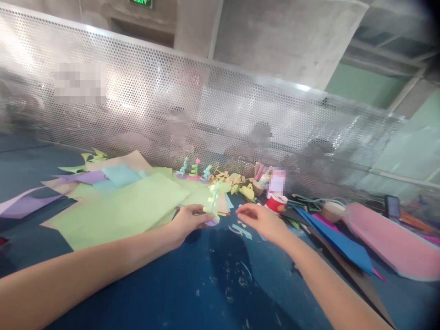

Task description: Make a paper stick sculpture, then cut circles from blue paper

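My left hand (189, 224) pinches the purple base of a small paper spiral ornament (213, 199), holding it upright above the blue table. Pale yellow-green and light blue strips twist up from that base. To the right, apart from the ornament, is my right hand (263, 222), its fingers loosely bent and nothing visible in them. Just below its fingertips lie paper scraps (242, 230) in light blue and purple. Behind the held piece stand several similar ornaments, among them a green spiral on a pink base (194, 170).
Large green paper sheets (127, 213) spread across the left. Yellow paper curls (233, 179) lie at the back, near a red paper cup (277, 203). On the right are blue card (338, 240), a pink sheet (395, 240) and a phone (392, 206). A perforated metal screen (137, 87) stands behind.
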### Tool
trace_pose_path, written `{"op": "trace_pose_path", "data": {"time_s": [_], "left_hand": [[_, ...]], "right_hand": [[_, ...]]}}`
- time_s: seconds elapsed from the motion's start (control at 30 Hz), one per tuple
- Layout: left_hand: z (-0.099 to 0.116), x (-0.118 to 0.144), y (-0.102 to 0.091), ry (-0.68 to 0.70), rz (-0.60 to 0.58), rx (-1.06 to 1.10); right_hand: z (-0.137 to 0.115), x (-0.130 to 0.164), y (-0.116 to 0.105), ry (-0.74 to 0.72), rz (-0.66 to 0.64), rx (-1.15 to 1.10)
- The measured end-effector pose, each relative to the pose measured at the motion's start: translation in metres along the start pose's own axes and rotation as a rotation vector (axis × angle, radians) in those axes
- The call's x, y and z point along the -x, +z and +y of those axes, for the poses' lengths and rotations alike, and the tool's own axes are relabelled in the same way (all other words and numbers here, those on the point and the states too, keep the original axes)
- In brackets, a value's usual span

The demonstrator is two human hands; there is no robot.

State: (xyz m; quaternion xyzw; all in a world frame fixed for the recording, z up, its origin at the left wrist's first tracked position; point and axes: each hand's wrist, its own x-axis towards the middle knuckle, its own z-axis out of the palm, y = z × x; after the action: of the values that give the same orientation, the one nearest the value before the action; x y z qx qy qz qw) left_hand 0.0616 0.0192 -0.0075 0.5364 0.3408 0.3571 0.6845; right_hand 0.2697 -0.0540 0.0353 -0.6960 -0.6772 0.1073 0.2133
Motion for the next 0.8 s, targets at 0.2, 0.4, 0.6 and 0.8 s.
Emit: {"op": "trace_pose_path", "data": {"time_s": [0.2, 0.4, 0.6, 0.8], "left_hand": [[-0.009, 0.01, 0.006, 0.127, -0.136, -0.119], [-0.005, 0.016, 0.012, 0.183, -0.209, -0.36], [-0.001, 0.01, 0.008, 0.267, -0.109, -0.492], [0.007, 0.012, 0.012, 0.527, -0.269, -0.542]], "right_hand": [[-0.036, 0.017, 0.015, -0.112, -0.019, -0.312], [-0.02, 0.018, 0.016, -0.127, -0.006, -0.28], [-0.004, 0.025, 0.024, -0.133, -0.058, -0.283], [-0.005, 0.027, 0.031, -0.103, -0.003, -0.253]]}}
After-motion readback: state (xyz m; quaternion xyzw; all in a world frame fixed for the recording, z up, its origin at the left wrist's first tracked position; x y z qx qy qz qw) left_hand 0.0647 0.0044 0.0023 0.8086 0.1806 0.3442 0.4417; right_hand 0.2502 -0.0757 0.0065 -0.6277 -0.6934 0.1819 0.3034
